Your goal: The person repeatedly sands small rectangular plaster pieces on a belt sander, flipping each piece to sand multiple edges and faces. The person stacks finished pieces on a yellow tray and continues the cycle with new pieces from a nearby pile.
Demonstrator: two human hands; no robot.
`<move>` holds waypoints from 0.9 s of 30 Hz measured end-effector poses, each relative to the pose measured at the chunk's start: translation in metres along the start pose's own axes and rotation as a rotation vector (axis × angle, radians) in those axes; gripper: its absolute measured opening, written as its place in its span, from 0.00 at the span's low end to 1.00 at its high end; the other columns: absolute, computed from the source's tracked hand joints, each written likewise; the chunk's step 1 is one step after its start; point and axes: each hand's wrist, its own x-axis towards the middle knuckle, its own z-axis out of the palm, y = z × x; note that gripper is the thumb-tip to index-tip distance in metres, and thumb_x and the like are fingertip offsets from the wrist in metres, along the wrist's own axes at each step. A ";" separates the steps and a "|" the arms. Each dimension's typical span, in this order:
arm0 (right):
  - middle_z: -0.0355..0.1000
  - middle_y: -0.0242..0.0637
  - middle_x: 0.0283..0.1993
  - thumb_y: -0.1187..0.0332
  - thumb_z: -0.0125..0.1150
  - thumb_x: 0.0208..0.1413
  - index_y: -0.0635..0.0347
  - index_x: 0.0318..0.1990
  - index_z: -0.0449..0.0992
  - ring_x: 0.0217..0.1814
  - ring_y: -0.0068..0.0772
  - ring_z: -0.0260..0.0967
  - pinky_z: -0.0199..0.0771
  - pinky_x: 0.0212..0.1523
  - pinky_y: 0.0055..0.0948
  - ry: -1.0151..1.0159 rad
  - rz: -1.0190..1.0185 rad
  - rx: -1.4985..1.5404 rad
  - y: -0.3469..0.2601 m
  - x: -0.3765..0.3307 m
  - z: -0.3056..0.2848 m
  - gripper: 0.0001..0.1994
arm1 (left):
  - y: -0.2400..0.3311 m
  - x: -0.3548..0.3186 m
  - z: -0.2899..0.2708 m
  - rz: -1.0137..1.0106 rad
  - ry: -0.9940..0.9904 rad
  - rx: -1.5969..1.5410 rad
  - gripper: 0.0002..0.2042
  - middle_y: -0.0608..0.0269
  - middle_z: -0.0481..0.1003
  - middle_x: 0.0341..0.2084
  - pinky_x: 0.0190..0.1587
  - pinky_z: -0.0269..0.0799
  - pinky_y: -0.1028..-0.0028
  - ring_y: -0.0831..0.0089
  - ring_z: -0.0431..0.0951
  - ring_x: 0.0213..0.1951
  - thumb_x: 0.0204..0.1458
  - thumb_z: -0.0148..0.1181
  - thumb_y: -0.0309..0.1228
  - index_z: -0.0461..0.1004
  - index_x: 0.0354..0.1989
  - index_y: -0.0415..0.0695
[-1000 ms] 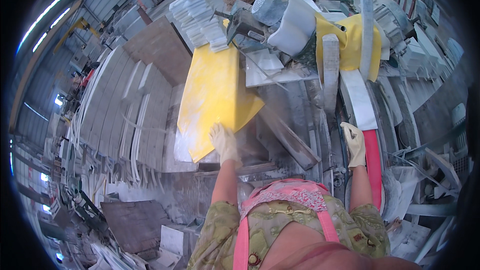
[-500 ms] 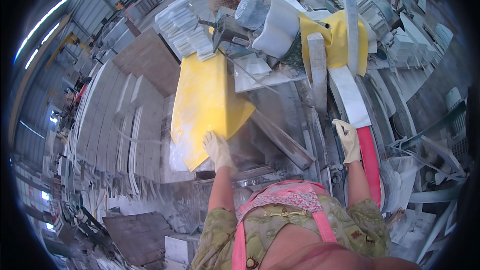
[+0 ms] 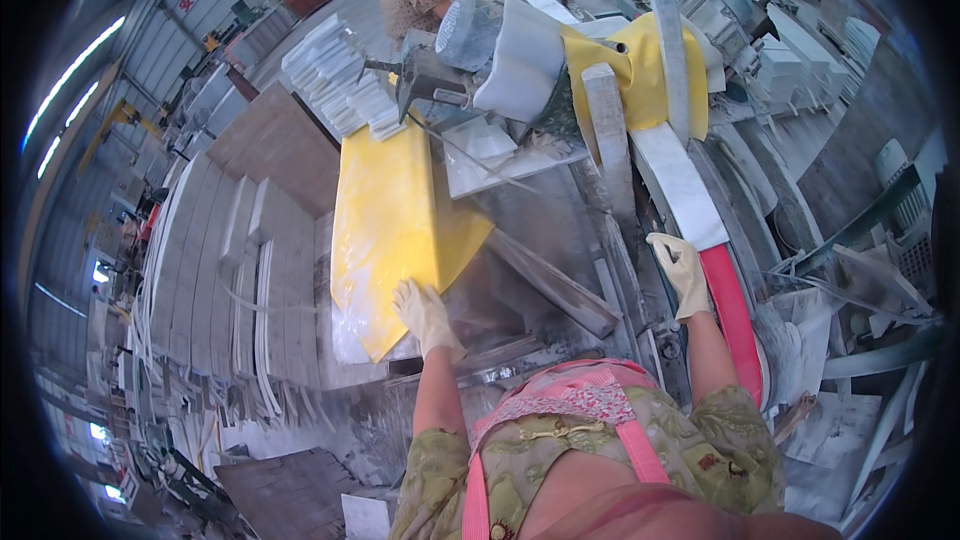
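My left grip (image 3: 425, 316) is resting unclenched on the lower end of the draped, flexible yellow sheet (image 3: 385, 225); my right grip (image 3: 682, 275) is sitting curled beside the long red strip (image 3: 735, 325); I cannot tell whether it is grasping anything.

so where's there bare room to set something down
The long yellow sheet shows a bare stretch between the left hand and stacked white strips; whether it's level is unclear. Crowded: ahead of the right hand, where another yellow sheet hangs by posts.
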 end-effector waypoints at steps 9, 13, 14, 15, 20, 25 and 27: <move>0.83 0.43 0.47 0.66 0.61 0.65 0.67 0.47 0.83 0.48 0.32 0.81 0.77 0.48 0.28 -0.017 -0.017 -0.030 0.008 0.002 0.000 0.13 | -0.003 0.000 0.002 0.009 -0.004 -0.005 0.24 0.42 0.68 0.66 0.73 0.52 0.52 0.43 0.64 0.69 0.65 0.51 0.40 0.72 0.63 0.36; 0.83 0.45 0.47 0.66 0.61 0.64 0.67 0.46 0.83 0.49 0.36 0.82 0.78 0.48 0.29 -0.002 -0.049 -0.067 0.013 0.003 0.002 0.13 | -0.003 0.001 0.001 -0.001 -0.029 0.002 0.24 0.43 0.68 0.66 0.73 0.52 0.51 0.44 0.63 0.69 0.65 0.51 0.40 0.72 0.63 0.37; 0.83 0.45 0.47 0.66 0.61 0.64 0.67 0.46 0.83 0.49 0.37 0.82 0.78 0.49 0.30 -0.006 -0.055 -0.068 0.014 0.003 0.002 0.13 | -0.002 0.001 0.000 0.005 -0.021 0.015 0.24 0.43 0.68 0.66 0.73 0.52 0.51 0.44 0.63 0.69 0.65 0.51 0.40 0.72 0.63 0.37; 0.83 0.46 0.47 0.66 0.61 0.64 0.67 0.46 0.83 0.50 0.38 0.82 0.78 0.49 0.30 -0.008 -0.046 -0.061 0.015 0.004 0.003 0.13 | -0.002 0.001 0.000 -0.001 -0.030 0.004 0.23 0.43 0.68 0.66 0.73 0.52 0.51 0.44 0.63 0.69 0.65 0.51 0.40 0.72 0.63 0.37; 0.82 0.47 0.47 0.65 0.62 0.64 0.68 0.46 0.83 0.50 0.42 0.82 0.79 0.50 0.32 -0.001 -0.061 -0.109 0.013 0.003 0.002 0.13 | 0.000 0.000 -0.004 0.007 -0.017 0.023 0.23 0.44 0.69 0.65 0.73 0.52 0.50 0.43 0.64 0.69 0.65 0.51 0.40 0.72 0.62 0.37; 0.82 0.49 0.46 0.66 0.61 0.63 0.68 0.45 0.82 0.49 0.46 0.81 0.78 0.49 0.34 0.008 -0.129 -0.152 0.009 0.002 0.002 0.13 | 0.001 0.000 -0.005 0.014 -0.017 0.019 0.24 0.43 0.69 0.65 0.72 0.54 0.49 0.42 0.65 0.68 0.65 0.50 0.40 0.72 0.62 0.36; 0.82 0.49 0.45 0.65 0.61 0.63 0.68 0.45 0.82 0.48 0.47 0.81 0.78 0.48 0.34 -0.005 -0.127 -0.176 0.009 0.002 0.003 0.13 | 0.000 0.000 -0.005 0.023 -0.012 0.029 0.24 0.43 0.69 0.65 0.71 0.55 0.49 0.42 0.65 0.67 0.65 0.50 0.41 0.72 0.62 0.36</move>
